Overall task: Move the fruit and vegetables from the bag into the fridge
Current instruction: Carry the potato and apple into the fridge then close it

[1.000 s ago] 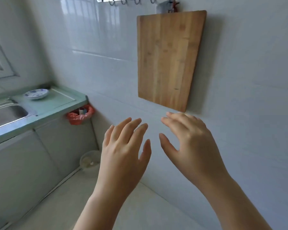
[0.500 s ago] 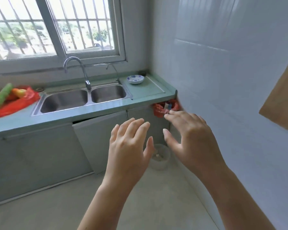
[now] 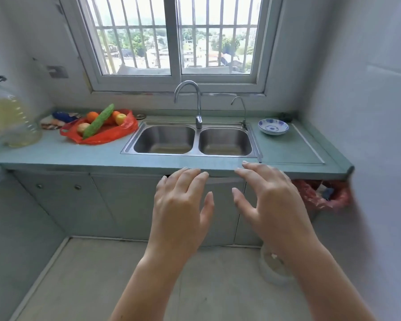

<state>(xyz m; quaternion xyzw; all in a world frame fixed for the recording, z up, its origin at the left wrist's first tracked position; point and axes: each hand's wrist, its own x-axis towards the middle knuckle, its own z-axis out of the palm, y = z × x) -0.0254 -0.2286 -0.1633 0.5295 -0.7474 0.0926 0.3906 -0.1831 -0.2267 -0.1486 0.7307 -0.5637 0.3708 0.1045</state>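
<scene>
A red plastic bag [image 3: 116,133] lies open on the green counter [image 3: 79,156], left of the sink. In it rest a long green cucumber [image 3: 99,120], an orange [image 3: 92,116], a yellow fruit [image 3: 120,118] and a pale round fruit [image 3: 83,127]. My left hand [image 3: 181,205] and my right hand [image 3: 271,200] hover side by side in front of the counter's edge, fingers spread, holding nothing. Both are well to the right of the bag and apart from it. No fridge is in view.
A double steel sink [image 3: 192,140] with a tall tap [image 3: 197,100] sits mid-counter. A blue-patterned bowl [image 3: 273,126] stands at the right, a large oil bottle [image 3: 12,121] at the far left. A red-lined bin [image 3: 322,195] hangs under the counter's right end; a white pail [image 3: 273,267] stands on the floor.
The view has swung left from the wall with the cutting board to face the sink and window. The bag of produce has come into view. Both hands stay open in front of me.
</scene>
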